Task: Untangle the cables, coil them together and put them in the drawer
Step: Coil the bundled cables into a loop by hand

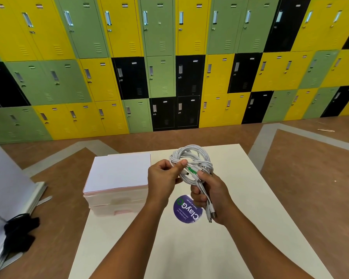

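Observation:
A bundle of white cables (191,156) is wound into a loose coil and held above the white table (230,198). My left hand (163,180) pinches the coil's left side between thumb and fingers. My right hand (212,198) grips the lower part of the coil, and several cable ends with plugs (210,213) hang down from its palm. A green connector (191,170) shows between the two hands. The small pale drawer unit (117,178) stands on the table's left part, left of my hands, with its drawers closed.
A round purple sticker (186,210) lies on the table under my hands. A wall of yellow, green and black lockers (169,67) stands behind. White boards (6,188) lean at the left, with a black cloth (18,234) on the brown floor.

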A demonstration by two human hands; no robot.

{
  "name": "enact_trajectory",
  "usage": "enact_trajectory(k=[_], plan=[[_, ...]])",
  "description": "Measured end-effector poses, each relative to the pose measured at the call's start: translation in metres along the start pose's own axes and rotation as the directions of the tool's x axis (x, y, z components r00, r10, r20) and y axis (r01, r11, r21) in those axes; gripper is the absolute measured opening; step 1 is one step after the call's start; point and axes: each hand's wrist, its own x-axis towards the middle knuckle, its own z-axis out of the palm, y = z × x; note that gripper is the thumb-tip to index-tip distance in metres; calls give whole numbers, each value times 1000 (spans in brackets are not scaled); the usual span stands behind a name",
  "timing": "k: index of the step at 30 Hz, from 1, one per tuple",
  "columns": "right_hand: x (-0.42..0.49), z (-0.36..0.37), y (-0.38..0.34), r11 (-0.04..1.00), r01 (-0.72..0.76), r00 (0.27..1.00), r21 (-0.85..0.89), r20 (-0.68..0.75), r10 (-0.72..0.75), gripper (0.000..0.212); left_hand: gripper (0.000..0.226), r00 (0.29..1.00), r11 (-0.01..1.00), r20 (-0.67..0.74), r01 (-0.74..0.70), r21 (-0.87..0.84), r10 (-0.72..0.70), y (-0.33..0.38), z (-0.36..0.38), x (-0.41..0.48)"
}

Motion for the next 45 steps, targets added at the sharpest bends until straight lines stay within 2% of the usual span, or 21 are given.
enact_trajectory(k=[4,7,9,12,14,16,18,24,26,28,31,34,36,40,42,45], plan=[[-1,-1,0,1000,6,1000,10,17,-7,28,39,993,993,-60,-93,74,97,-2,0,-1],[-1,0,-1,999,-40,997,30,69,38,25,46,988,992,-99,-113,52,118,-4,0,0],[-2,2,-1,996,-66,991,63,123,58,27,49,996,997,-77,-45,-66,40,-8,1,0],[-4,2,0,995,-72,986,70,152,61,29,55,981,942,105,189,-279,-165,-7,1,-3],[-4,-1,2,996,-65,988,54,141,57,30,48,962,925,208,236,-298,-178,-5,-1,-5],[-3,-4,4,996,-66,989,52,135,58,31,36,965,936,227,194,-295,-128,-5,-2,-5],[-3,-4,4,996,-68,988,53,143,60,31,28,979,953,189,127,-276,-76,-8,-1,-5],[-7,6,-1,988,-99,981,119,177,77,33,29,989,903,131,113,-415,-64,-2,12,-11],[-7,7,-2,976,-128,981,179,170,97,33,26,996,944,90,25,-330,6,1,14,-11],[-8,6,-4,966,-152,980,208,159,120,33,22,991,979,68,-106,-174,119,3,14,-11],[-9,6,-6,977,-152,978,151,167,126,29,24,976,975,34,-214,-54,216,1,11,-13],[-11,8,-5,988,-123,985,89,129,111,15,27,962,962,-17,-272,19,273,-4,8,-13],[-13,11,-5,992,-118,991,50,77,114,8,28,958,959,-39,-282,39,283,-5,8,-12],[-13,16,-6,990,-138,989,25,54,136,9,23,958,960,-67,-278,21,278,-5,5,-8],[-13,15,-8,991,-137,990,6,46,136,13,22,963,963,-25,-270,-20,270,-5,3,-7],[-12,14,-10,992,-72,997,-105,-20,71,18,22,959,965,110,-258,-49,262,-5,1,-6]])
